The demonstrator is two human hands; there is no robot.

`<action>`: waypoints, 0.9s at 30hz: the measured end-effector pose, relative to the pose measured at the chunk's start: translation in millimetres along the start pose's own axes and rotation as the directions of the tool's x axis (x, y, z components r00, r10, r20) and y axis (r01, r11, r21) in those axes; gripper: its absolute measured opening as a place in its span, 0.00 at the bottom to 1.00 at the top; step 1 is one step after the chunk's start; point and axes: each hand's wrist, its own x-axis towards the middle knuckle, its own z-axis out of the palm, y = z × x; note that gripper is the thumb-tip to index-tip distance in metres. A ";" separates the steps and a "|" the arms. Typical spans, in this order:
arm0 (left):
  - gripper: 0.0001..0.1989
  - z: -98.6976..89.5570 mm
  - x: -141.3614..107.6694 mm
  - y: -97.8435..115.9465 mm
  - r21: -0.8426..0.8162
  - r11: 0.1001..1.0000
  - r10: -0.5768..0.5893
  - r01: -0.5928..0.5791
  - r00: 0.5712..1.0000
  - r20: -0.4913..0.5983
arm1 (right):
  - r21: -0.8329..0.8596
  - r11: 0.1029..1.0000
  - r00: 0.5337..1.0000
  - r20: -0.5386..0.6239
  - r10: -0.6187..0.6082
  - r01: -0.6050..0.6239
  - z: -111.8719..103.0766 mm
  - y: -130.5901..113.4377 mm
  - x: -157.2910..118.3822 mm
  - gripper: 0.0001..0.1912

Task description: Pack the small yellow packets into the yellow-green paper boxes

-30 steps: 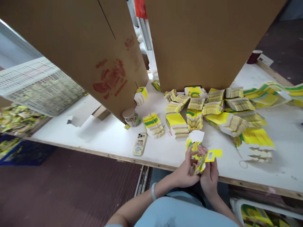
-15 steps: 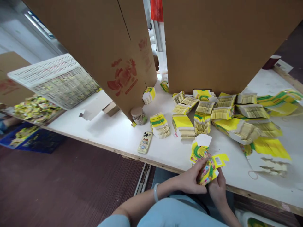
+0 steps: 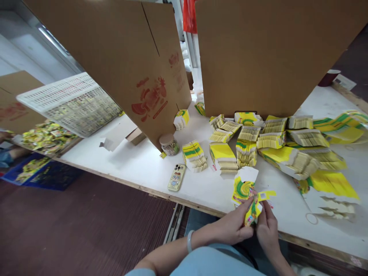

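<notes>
In front of my body, near the table edge, I hold a small yellow and green printed carton (image 3: 253, 214). My left hand (image 3: 234, 227) is closed on its left side, thumb across the front. The fingers of my right hand (image 3: 267, 230) are closed at its right edge, partly hidden behind it. A yellow flap with a white label patch sticks out at the carton's upper right. Just beyond my hands lies a pile of flat yellow cartons (image 3: 241, 188), a white flap at its far end.
Several stacks of folded cartons (image 3: 250, 149) cover the table's right half. A phone (image 3: 176, 177) and a lidded jar (image 3: 169, 144) stand left of them. Tall cardboard boxes (image 3: 253, 57) rise behind. At far left are a tilted white basket (image 3: 71, 99), a blue crate (image 3: 57, 174) and another person's arm.
The carton has turned, showing a narrower side. My right hand's fingers have shifted along its right edge. The view has tilted slightly, so the table appears lower.
</notes>
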 end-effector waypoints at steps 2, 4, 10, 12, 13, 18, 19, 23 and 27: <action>0.46 -2.9 -2.1 2.3 -0.051 0.999 0.002 -0.002 1.000 -0.008 | -0.002 1.000 0.999 -0.042 0.019 -0.019 1.8 -2.1 0.1 0.32; 0.41 -3.6 -3.7 4.5 -0.091 0.996 0.016 -0.019 0.999 -0.034 | 0.003 0.999 0.998 -0.053 0.039 -0.039 1.5 -1.0 -0.2 0.34; 0.36 12.0 -7.2 -5.1 -0.108 0.993 0.036 -0.051 0.990 -0.134 | -0.040 0.986 0.986 -0.034 0.162 -0.163 -8.5 18.0 -3.1 0.38; 0.37 16.2 -6.9 -17.1 -0.108 0.994 -0.029 0.013 0.989 -0.148 | -0.091 0.983 0.986 -0.066 0.151 -0.157 -8.1 18.5 -1.8 0.35; 0.37 16.8 -6.8 -22.9 -0.114 0.992 -0.068 0.049 0.983 -0.168 | -0.110 0.985 0.989 -0.077 0.122 -0.131 -6.3 15.2 -1.3 0.32; 0.35 8.1 -4.9 -31.6 -0.301 0.948 -0.195 0.108 0.941 -0.275 | -0.026 1.000 0.999 0.052 -0.012 0.014 5.8 -24.4 -1.3 0.23; 0.35 5.2 -2.9 -30.0 -0.343 0.932 -0.222 0.117 0.932 -0.286 | -0.003 1.000 0.998 0.064 -0.010 0.010 6.4 -30.8 -1.0 0.25; 0.35 3.5 5.0 -25.1 -0.394 0.914 -0.236 0.100 0.919 -0.316 | 0.163 0.986 0.995 0.100 0.020 -0.037 2.0 -38.1 -8.6 0.38; 0.44 21.8 -5.4 -27.5 -0.484 0.871 -0.258 0.089 0.920 -0.295 | 0.257 0.966 0.996 0.088 0.008 -0.031 -4.7 -33.0 -28.4 0.31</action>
